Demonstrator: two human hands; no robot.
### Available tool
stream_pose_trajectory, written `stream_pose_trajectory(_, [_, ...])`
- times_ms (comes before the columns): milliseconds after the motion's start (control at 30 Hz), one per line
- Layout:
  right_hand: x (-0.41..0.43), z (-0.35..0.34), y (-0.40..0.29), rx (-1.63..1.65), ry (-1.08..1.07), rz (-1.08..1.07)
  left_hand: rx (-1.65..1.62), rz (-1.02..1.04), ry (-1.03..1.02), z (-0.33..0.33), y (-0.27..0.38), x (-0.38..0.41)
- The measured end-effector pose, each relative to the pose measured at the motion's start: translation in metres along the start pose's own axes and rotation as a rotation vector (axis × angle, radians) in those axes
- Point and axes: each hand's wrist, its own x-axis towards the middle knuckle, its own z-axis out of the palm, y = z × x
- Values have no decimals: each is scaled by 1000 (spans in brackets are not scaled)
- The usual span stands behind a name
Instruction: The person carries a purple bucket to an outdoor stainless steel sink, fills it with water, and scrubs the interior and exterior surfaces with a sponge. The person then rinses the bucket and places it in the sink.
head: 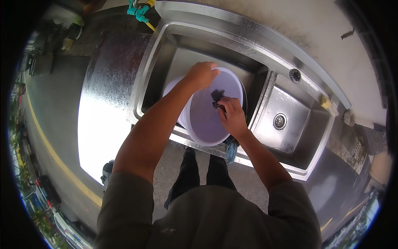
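A pale lavender plastic bucket (pixel 206 124) lies tilted over the large basin (pixel 191 56) of a stainless steel sink, its mouth facing me. My left hand (pixel 202 74) grips the bucket's upper rim, the thumb over the edge. Inside the mouth, my right hand (pixel 231 115) pinches a dark mesh-like scrubber (pixel 217 94) with its fingertips. Part of the scrubber is hidden by the fingers. Another pale rounded plastic surface (pixel 172 84) shows behind my left forearm; whether it belongs to the same bucket I cannot tell.
A small basin with a drain (pixel 279 121) adjoins on the right. A blue cloth (pixel 231 152) hangs at the sink's front edge. A metal-topped surface (pixel 108 77) stands left, near a teal tap fitting (pixel 141 13). A yellow sponge-like item (pixel 326 102) sits at the right rim.
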Motion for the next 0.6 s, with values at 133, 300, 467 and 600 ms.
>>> stream_pose_trajectory(133, [-38,1,37,-183,-270,85,-55,-90,-94,-5,27,4])
stream_pose_trajectory(300, [8,-8,3,-29,-8,-74,-58,-118,-96,-14,17,-6])
stream_pose_trajectory(467, [11,39,96,-416,-140,-89,31,-91,-97,-9,31,2])
stream_pose_trajectory(600, [-18,87,100,1,-469,138,48,-37,-21,3,20,5])
